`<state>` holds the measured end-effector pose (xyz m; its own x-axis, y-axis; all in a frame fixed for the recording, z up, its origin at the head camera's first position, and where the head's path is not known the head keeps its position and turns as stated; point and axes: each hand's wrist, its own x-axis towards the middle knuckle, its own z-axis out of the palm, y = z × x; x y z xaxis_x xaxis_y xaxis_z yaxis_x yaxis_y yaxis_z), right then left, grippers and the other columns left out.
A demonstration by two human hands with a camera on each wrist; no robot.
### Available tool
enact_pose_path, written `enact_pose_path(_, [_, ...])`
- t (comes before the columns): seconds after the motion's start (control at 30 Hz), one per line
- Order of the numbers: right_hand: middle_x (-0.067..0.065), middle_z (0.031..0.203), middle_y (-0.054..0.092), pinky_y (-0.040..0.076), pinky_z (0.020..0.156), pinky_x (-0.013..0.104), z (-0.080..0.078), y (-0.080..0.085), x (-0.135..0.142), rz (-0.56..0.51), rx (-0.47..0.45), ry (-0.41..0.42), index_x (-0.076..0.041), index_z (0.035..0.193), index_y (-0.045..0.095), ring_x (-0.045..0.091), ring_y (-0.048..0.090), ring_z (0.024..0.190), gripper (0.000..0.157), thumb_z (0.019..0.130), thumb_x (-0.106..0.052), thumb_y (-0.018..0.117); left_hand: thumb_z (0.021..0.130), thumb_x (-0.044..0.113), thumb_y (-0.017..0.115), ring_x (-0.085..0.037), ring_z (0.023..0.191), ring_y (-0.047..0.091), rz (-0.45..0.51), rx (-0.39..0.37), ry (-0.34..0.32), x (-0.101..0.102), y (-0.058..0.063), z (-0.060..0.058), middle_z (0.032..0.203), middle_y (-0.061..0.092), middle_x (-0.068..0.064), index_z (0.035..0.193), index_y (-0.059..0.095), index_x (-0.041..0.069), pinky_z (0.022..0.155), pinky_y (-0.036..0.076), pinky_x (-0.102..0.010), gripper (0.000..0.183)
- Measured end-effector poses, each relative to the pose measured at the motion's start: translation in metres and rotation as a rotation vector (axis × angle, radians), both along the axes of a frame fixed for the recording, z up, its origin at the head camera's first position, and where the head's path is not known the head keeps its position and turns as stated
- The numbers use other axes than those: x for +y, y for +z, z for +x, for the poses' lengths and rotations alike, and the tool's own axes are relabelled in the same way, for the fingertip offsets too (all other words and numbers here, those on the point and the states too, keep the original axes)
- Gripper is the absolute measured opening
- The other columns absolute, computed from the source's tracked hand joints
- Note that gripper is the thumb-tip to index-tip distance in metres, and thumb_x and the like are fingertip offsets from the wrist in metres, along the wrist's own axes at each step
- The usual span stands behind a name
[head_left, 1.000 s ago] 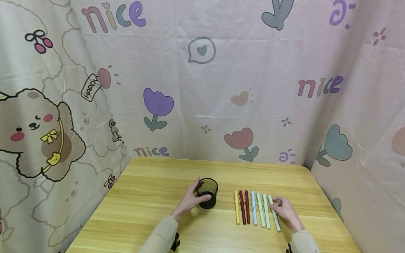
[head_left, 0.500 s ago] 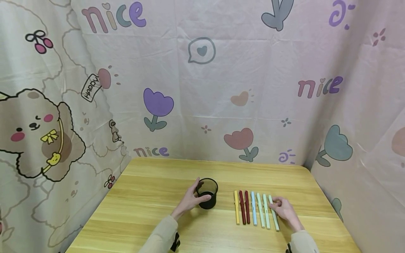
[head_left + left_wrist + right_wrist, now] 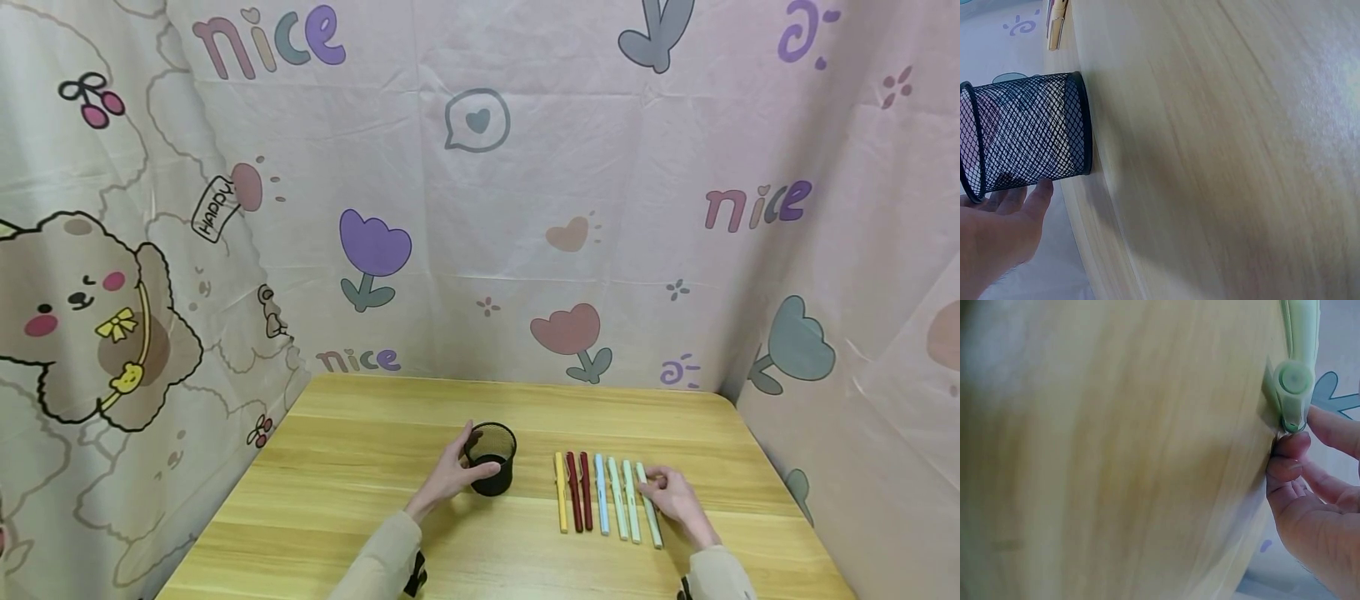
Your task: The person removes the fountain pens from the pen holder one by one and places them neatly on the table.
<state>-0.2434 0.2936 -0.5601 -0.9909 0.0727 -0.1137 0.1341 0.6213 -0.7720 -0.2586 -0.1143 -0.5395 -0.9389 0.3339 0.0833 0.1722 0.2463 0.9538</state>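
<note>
A black mesh pen holder (image 3: 491, 479) stands upright on the table, with bare mesh inside. My left hand (image 3: 452, 471) grips it from the left, thumb across the near side and fingers around the far side; in the left wrist view those fingers (image 3: 1038, 200) lie along the mesh. At the right end of a row of pens, my right hand (image 3: 675, 496) pinches the outermost light green pen (image 3: 651, 518) near its far end. In the right wrist view, thumb and fingertips sit right at the clip end of that green pen (image 3: 1300, 337).
Left of the held pen lie a yellow pen (image 3: 561, 492), two dark red pens (image 3: 575, 493), a light blue pen (image 3: 602, 495) and two more light green pens (image 3: 618, 500), roughly parallel. Printed curtains (image 3: 480, 208) hang behind the wooden table (image 3: 337, 467).
The near end of the outermost green pen has swung slightly left, toward the row. Both hands and the pen holder have stayed in place.
</note>
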Motion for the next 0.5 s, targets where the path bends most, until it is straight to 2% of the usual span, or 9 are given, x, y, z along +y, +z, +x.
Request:
enact_pose_path(0.17, [0.011,0.09,0.058,0.042,0.068,0.028,0.002,0.001,0.0,-0.013,0.0,-0.016,0.013,0.128,0.054,0.018,0.052,0.08,0.045,0.096,-0.016,0.065,0.092,0.032,0.075,-0.048,0.153,0.015,-0.002,0.002,0.0,0.001,0.0,0.0,0.164,0.028,-0.024,0.161,0.004,0.001,0.119,0.026,-0.068,0.104])
enact_pose_path(0.33, [0.009,0.088,0.059,0.043,0.064,0.025,0.005,0.002,0.0,-0.054,-0.013,-0.046,0.012,0.131,0.052,0.017,0.053,0.077,0.046,0.098,-0.018,0.062,0.092,0.037,0.074,-0.051,0.153,0.015,-0.027,-0.012,0.016,0.0,0.003,0.003,0.169,0.013,-0.022,0.163,-0.002,0.011,0.12,0.027,-0.066,0.107])
enact_pose_path(0.43, [0.01,0.088,0.061,0.045,0.06,0.024,0.006,0.003,0.001,-0.08,0.001,-0.056,0.013,0.133,0.05,0.015,0.055,0.074,0.047,0.099,-0.018,0.059,0.093,0.036,0.072,-0.055,0.151,0.014,-0.027,0.003,0.036,-0.004,0.006,0.004,0.17,0.007,-0.021,0.163,-0.003,0.014,0.12,0.024,-0.068,0.105])
enact_pose_path(0.5, [0.012,0.091,0.063,0.046,0.06,0.023,0.007,0.004,0.004,-0.073,0.03,-0.065,0.013,0.133,0.05,0.014,0.057,0.074,0.046,0.1,-0.019,0.058,0.094,0.035,0.071,-0.055,0.15,0.015,-0.03,0.023,0.059,-0.011,0.008,0.002,0.169,0.01,-0.02,0.163,-0.002,0.014,0.12,0.021,-0.069,0.103])
